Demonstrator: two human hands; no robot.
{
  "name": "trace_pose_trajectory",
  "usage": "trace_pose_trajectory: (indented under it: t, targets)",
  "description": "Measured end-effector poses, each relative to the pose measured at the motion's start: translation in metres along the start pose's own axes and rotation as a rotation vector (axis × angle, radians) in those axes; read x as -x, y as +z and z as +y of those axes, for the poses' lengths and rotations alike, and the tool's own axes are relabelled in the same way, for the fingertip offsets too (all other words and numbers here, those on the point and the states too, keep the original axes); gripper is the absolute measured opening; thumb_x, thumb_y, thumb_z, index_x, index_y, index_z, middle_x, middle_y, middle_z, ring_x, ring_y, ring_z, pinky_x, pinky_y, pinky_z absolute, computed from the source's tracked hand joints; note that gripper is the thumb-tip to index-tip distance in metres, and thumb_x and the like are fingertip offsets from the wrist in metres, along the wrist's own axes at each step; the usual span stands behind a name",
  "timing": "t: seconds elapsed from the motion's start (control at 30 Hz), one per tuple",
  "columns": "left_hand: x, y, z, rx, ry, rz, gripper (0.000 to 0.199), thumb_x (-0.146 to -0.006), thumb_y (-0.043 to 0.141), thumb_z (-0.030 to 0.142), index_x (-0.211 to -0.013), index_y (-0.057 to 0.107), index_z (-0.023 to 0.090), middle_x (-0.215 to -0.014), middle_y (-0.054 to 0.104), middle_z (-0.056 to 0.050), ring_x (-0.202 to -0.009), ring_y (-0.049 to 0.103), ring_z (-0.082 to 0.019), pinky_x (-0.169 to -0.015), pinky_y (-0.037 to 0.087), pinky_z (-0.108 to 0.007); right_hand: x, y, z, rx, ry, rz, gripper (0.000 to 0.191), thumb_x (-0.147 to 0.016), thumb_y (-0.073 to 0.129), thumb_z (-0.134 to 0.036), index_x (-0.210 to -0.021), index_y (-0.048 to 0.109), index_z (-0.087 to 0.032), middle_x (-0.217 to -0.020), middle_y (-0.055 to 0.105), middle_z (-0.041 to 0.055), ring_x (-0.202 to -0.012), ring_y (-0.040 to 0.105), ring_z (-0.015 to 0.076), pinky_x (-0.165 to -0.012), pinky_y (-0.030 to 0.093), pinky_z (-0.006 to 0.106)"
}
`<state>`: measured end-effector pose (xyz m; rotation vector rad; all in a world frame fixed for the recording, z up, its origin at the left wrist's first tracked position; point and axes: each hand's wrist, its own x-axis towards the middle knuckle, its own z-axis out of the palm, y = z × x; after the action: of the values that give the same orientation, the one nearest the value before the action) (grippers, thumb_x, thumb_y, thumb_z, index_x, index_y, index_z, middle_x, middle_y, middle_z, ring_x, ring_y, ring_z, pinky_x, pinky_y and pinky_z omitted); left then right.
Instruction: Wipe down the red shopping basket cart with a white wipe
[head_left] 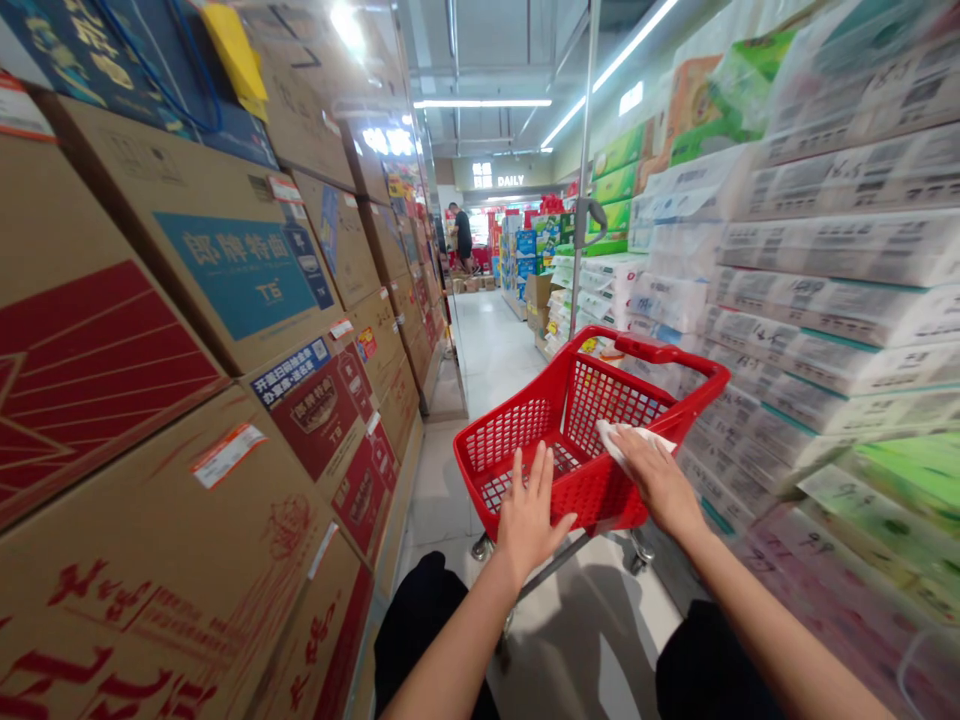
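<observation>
A red plastic shopping cart [517, 415] with a lattice basket stands in front of me, its handle toward the back right. On the near rim of its basket, my right hand [652, 475] presses a white cloth [615, 440] with its fingers over it. My left hand [529, 510] has its fingers spread at the near side of the basket, further left, and holds nothing. Inside the basket I see no goods.
Stacked cardboard boxes [225, 240] line the left side. Piled packs of wrapped paper goods [825, 240] rise on the right. A glass door with a metal frame stands behind the cart. Farther down the aisle, a person in dark clothes [463, 232] is near low boxes.
</observation>
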<state>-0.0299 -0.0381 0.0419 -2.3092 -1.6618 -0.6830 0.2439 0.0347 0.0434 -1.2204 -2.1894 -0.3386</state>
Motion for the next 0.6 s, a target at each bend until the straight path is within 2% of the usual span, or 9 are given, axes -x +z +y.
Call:
trace_pose_trajectory:
  t: [0.1,0.23,0.3,0.37,0.47,0.53,0.6]
  targets:
    - [-0.005,0.005,0.006,0.012,-0.005,0.022,0.101,-0.095,0.059,0.055,-0.167,-0.003,0.020,-0.174,0.006,-0.007,-0.158,-0.003,-0.042,-0.099,0.058,-0.051,0.002,0.012,-0.023,-0.035,0.013,0.046,0.072,-0.097,0.036,-0.009,-0.164,0.025,-0.033,-0.164,0.039,0.0053,-0.153,0.033,0.0208,-0.123,0.033,0.055]
    - [-0.011,0.011,0.009,0.035,0.027,-0.005,0.105,-0.092,0.064,0.052,-0.167,-0.002,0.018,-0.174,0.005,-0.009,-0.159,0.007,-0.037,-0.115,0.046,-0.051,0.010,0.024,-0.072,-0.121,-0.128,-0.005,0.078,-0.090,0.042,-0.006,-0.163,0.028,-0.029,-0.162,0.043,0.0075,-0.150,0.038,0.0221,-0.123,0.036,0.053]
    - [-0.011,0.011,0.005,0.079,0.067,-0.032,0.106,-0.092,0.064,0.051,-0.166,-0.003,0.017,-0.173,0.005,-0.011,-0.159,0.015,-0.034,-0.120,0.040,-0.049,0.009,0.024,-0.082,-0.149,-0.191,-0.036,0.079,-0.088,0.045,-0.005,-0.162,0.031,-0.028,-0.160,0.045,0.0075,-0.149,0.040,0.0222,-0.122,0.037,0.053]
    - [-0.009,0.008,-0.003,0.119,0.128,-0.054,0.106,-0.093,0.062,0.052,-0.166,-0.004,0.015,-0.173,0.006,-0.011,-0.158,0.018,-0.031,-0.124,0.034,-0.047,0.004,0.022,-0.074,-0.146,-0.218,-0.063,0.076,-0.089,0.045,-0.005,-0.160,0.035,-0.028,-0.159,0.047,0.0062,-0.149,0.041,0.0215,-0.123,0.036,0.054]
    - [-0.001,-0.001,-0.025,0.117,0.214,-0.074,0.101,-0.095,0.060,0.054,-0.166,0.000,0.015,-0.173,0.010,-0.009,-0.159,0.016,-0.028,-0.129,0.024,-0.046,-0.009,0.017,-0.041,-0.097,-0.157,-0.039,0.067,-0.093,0.043,-0.007,-0.156,0.043,-0.029,-0.155,0.052,0.0046,-0.150,0.038,0.0222,-0.123,0.035,0.055]
    - [0.005,-0.006,-0.042,0.090,0.221,-0.076,0.098,-0.096,0.058,0.055,-0.167,0.001,0.017,-0.173,0.013,-0.009,-0.159,0.015,-0.027,-0.130,0.018,-0.048,-0.016,0.018,-0.023,-0.070,-0.096,0.009,0.063,-0.095,0.043,-0.008,-0.154,0.047,-0.028,-0.153,0.054,0.0050,-0.151,0.036,0.0235,-0.122,0.037,0.055]
    - [0.010,-0.009,-0.055,0.075,0.198,-0.069,0.098,-0.097,0.056,0.057,-0.166,0.000,0.017,-0.172,0.017,-0.010,-0.159,0.016,-0.028,-0.130,0.015,-0.050,-0.019,0.022,-0.021,-0.077,-0.076,0.032,0.064,-0.094,0.042,-0.006,-0.154,0.046,-0.027,-0.154,0.054,0.0067,-0.151,0.037,0.0238,-0.121,0.038,0.055]
